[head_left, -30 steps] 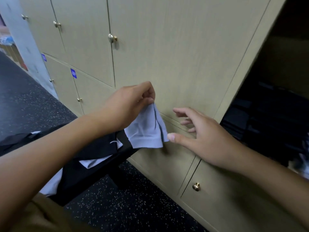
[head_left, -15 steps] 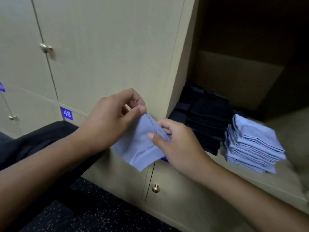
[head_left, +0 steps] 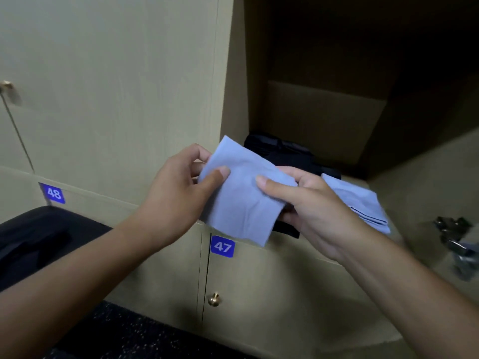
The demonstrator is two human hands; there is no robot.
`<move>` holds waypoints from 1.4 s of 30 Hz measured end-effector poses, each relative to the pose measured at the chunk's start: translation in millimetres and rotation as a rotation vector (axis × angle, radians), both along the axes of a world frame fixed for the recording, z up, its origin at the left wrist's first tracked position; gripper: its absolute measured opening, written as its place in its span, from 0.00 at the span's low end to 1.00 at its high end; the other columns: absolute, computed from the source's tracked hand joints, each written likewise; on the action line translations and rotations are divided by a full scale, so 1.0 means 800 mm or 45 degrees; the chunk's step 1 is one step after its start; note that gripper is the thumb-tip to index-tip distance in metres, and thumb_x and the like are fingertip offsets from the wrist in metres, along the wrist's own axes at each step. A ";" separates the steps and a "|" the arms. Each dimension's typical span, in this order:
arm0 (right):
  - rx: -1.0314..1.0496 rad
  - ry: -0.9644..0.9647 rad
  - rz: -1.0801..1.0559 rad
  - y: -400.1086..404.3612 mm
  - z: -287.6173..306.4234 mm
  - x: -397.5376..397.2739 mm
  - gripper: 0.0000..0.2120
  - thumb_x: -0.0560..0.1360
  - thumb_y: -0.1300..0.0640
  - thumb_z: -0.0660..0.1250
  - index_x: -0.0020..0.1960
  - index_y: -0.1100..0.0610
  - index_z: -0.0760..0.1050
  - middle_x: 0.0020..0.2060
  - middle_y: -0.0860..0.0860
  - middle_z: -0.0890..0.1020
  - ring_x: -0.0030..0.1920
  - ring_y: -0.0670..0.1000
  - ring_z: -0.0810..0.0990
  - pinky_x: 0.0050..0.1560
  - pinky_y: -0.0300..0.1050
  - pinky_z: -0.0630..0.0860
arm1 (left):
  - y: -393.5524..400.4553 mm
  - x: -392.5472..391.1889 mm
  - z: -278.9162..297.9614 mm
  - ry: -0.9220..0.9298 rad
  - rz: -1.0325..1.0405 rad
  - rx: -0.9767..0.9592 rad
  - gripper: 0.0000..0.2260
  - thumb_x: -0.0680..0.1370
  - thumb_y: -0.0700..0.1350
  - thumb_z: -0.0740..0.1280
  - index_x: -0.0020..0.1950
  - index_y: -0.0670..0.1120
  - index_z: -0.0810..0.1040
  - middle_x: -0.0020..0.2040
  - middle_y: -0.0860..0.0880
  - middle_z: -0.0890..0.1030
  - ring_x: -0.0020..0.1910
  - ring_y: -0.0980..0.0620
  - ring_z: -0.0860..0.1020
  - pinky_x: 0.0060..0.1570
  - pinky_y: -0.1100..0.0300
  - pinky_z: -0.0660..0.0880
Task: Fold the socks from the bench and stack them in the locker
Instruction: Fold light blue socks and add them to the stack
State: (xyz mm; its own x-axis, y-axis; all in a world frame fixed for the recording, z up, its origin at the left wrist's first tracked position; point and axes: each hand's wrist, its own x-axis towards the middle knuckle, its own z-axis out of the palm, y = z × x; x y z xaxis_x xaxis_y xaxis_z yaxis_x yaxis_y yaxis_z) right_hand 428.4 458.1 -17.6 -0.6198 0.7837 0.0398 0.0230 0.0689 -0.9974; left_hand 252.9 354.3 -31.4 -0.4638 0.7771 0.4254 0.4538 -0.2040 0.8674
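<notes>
Nearest us, both forearms reach in from the bottom corners, and between them we see a speckled dark floor [head_left: 124, 338] and a black padded bench [head_left: 39, 237] at the left edge. Just past the wrists, our left hand [head_left: 178, 200] pinches the left edge of a folded light blue sock [head_left: 241, 195], thumb on the front face and fingers curled behind it. Our right hand [head_left: 308, 208] grips the sock's right side the same way, thumb pressed on the front, fingers wrapped behind. The sock hangs in the air between the two hands, in front of the open locker [head_left: 324, 120] and above the closed door marked with a blue 47 label [head_left: 222, 246], which has a brass knob [head_left: 213, 299] lower down. A 48 label [head_left: 54, 194] sits further left on the neighbouring door. Behind the right hand, on the locker's shelf, a stack of light blue folded socks [head_left: 363, 206] lies beside a pile of black folded socks [head_left: 282, 151] set deeper in. At the far right a blurred metal hinge [head_left: 456, 244] shows on the locker's side
</notes>
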 end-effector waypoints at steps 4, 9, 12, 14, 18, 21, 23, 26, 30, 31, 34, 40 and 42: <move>0.010 -0.096 0.049 0.006 0.000 0.010 0.17 0.76 0.60 0.74 0.63 0.55 0.79 0.52 0.50 0.87 0.53 0.52 0.87 0.55 0.51 0.83 | 0.014 0.012 0.010 -0.049 0.036 0.023 0.09 0.81 0.49 0.68 0.48 0.45 0.74 0.40 0.46 0.85 0.35 0.49 0.80 0.37 0.59 0.72; 0.278 -0.143 -0.010 0.021 0.011 0.029 0.13 0.78 0.62 0.70 0.63 0.56 0.79 0.52 0.49 0.87 0.53 0.49 0.86 0.58 0.48 0.82 | 0.034 0.028 0.023 -0.208 -0.067 0.112 0.15 0.78 0.48 0.72 0.60 0.47 0.71 0.44 0.46 0.85 0.42 0.51 0.84 0.39 0.64 0.76; 0.335 -0.193 0.022 0.031 0.021 0.044 0.10 0.79 0.60 0.70 0.60 0.56 0.81 0.51 0.50 0.88 0.53 0.50 0.87 0.60 0.52 0.81 | 0.048 0.035 0.022 -0.103 -0.117 0.099 0.18 0.77 0.46 0.73 0.62 0.50 0.69 0.44 0.51 0.86 0.44 0.58 0.83 0.42 0.65 0.76; 0.341 -0.193 -0.022 0.039 0.030 0.056 0.09 0.79 0.58 0.70 0.58 0.57 0.82 0.49 0.52 0.88 0.51 0.52 0.87 0.59 0.53 0.81 | 0.058 0.041 0.020 -0.038 -0.157 0.076 0.14 0.77 0.44 0.73 0.57 0.50 0.70 0.42 0.50 0.85 0.42 0.56 0.83 0.41 0.62 0.76; 0.233 -0.061 -0.211 0.060 0.040 0.080 0.10 0.76 0.55 0.74 0.56 0.57 0.83 0.47 0.54 0.88 0.49 0.56 0.87 0.56 0.56 0.83 | 0.083 0.060 0.014 0.097 -0.265 0.044 0.07 0.78 0.38 0.71 0.48 0.47 0.74 0.40 0.47 0.81 0.38 0.39 0.78 0.38 0.58 0.70; 0.125 0.098 -0.383 0.076 0.038 0.091 0.10 0.75 0.56 0.75 0.54 0.59 0.84 0.46 0.56 0.88 0.49 0.57 0.87 0.53 0.53 0.84 | 0.102 0.078 0.011 0.085 -0.292 0.076 0.05 0.78 0.37 0.70 0.47 0.46 0.78 0.44 0.50 0.82 0.42 0.43 0.82 0.38 0.62 0.75; 0.043 0.167 -0.440 0.085 0.034 0.096 0.11 0.75 0.57 0.75 0.55 0.61 0.83 0.47 0.57 0.87 0.49 0.57 0.87 0.51 0.52 0.84 | 0.115 0.090 0.010 0.005 -0.279 0.111 0.04 0.78 0.35 0.70 0.47 0.44 0.79 0.47 0.49 0.83 0.46 0.48 0.83 0.41 0.65 0.76; -0.054 0.155 -0.451 0.094 0.030 0.104 0.10 0.77 0.58 0.72 0.56 0.63 0.81 0.46 0.55 0.88 0.47 0.53 0.88 0.42 0.44 0.83 | 0.136 0.101 0.006 -0.087 -0.255 0.151 0.03 0.78 0.34 0.69 0.48 0.42 0.79 0.47 0.48 0.83 0.48 0.48 0.82 0.42 0.65 0.76; -0.056 0.098 -0.499 0.103 0.026 0.113 0.07 0.78 0.63 0.70 0.56 0.62 0.81 0.46 0.53 0.88 0.44 0.50 0.88 0.38 0.40 0.82 | 0.160 0.109 0.001 -0.186 -0.237 0.184 0.03 0.79 0.36 0.70 0.49 0.42 0.80 0.46 0.50 0.83 0.45 0.55 0.81 0.40 0.68 0.75; -0.035 0.110 -0.546 0.106 0.025 0.115 0.08 0.78 0.65 0.70 0.57 0.62 0.81 0.47 0.54 0.88 0.44 0.50 0.88 0.37 0.41 0.82 | 0.165 0.110 0.000 -0.207 -0.244 0.181 0.02 0.79 0.36 0.70 0.49 0.43 0.81 0.47 0.50 0.83 0.46 0.56 0.81 0.41 0.69 0.74; 0.079 0.101 -0.737 0.120 0.023 0.121 0.12 0.76 0.65 0.72 0.58 0.61 0.80 0.48 0.55 0.87 0.46 0.53 0.88 0.40 0.45 0.83 | 0.180 0.114 -0.005 -0.181 -0.264 0.131 0.04 0.79 0.39 0.70 0.51 0.47 0.84 0.49 0.54 0.84 0.51 0.58 0.81 0.50 0.64 0.76; 0.271 -0.030 -0.957 0.150 0.009 0.136 0.07 0.72 0.64 0.77 0.48 0.57 0.82 0.44 0.55 0.87 0.46 0.56 0.87 0.54 0.57 0.83 | 0.197 0.121 -0.015 0.053 -0.323 -0.056 0.08 0.79 0.44 0.71 0.57 0.52 0.85 0.51 0.55 0.85 0.50 0.60 0.83 0.59 0.59 0.78; 0.292 -0.094 -1.008 0.161 0.002 0.141 0.07 0.70 0.63 0.78 0.44 0.56 0.81 0.42 0.54 0.87 0.46 0.56 0.87 0.55 0.58 0.83 | 0.201 0.125 -0.017 0.158 -0.316 -0.085 0.09 0.79 0.44 0.72 0.59 0.51 0.85 0.47 0.53 0.85 0.44 0.63 0.81 0.55 0.64 0.78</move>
